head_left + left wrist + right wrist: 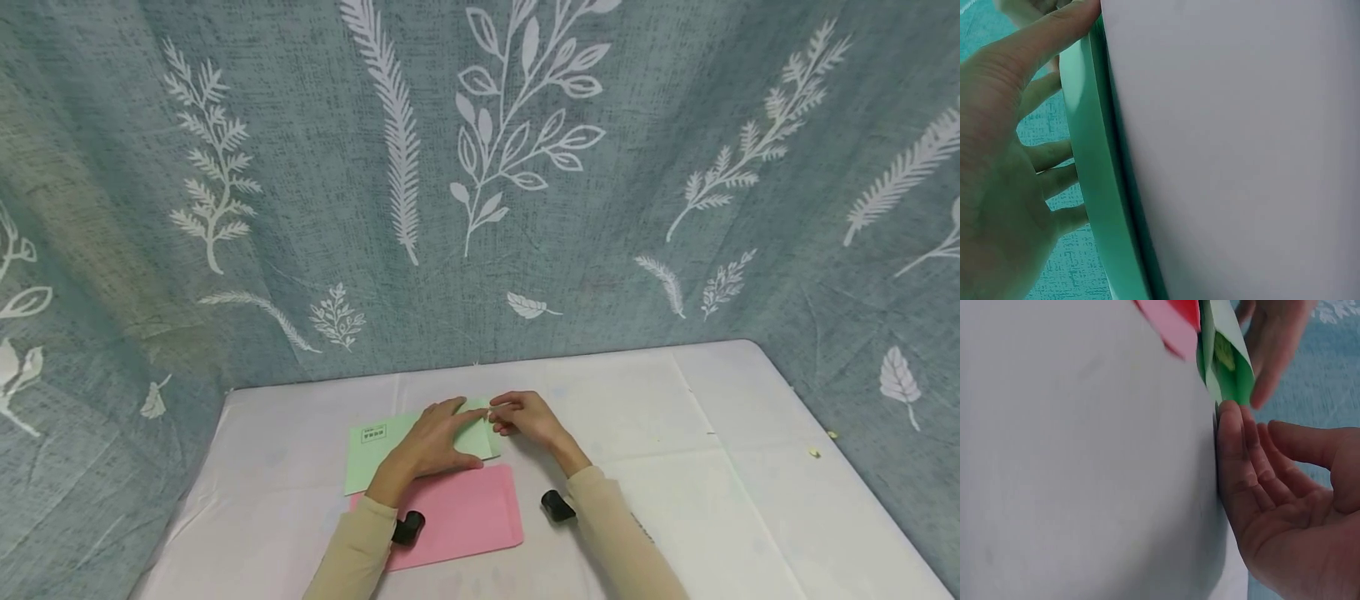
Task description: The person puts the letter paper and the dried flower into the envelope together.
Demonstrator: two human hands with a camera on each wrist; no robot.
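A pale green envelope (363,467) with a small printed box near its left end lies on the table. Spread over its right half is my left hand (433,443), the thumb towards the near edge and the fingers towards the far side. My right hand (527,417) is at the envelope's right end. In the right wrist view, that end of the green envelope (1235,330) gapes, and something yellow-green (1224,352) shows inside. The right fingertips (1230,409) are right at the mouth's edge, with the thumb held apart from them.
Nearer to me lies a pink envelope (468,517), beneath the left wrist in the head view, with its flap end to the right. A white cloth covers the table (637,417). Behind hangs a blue-green curtain (315,167) with white leaf prints.
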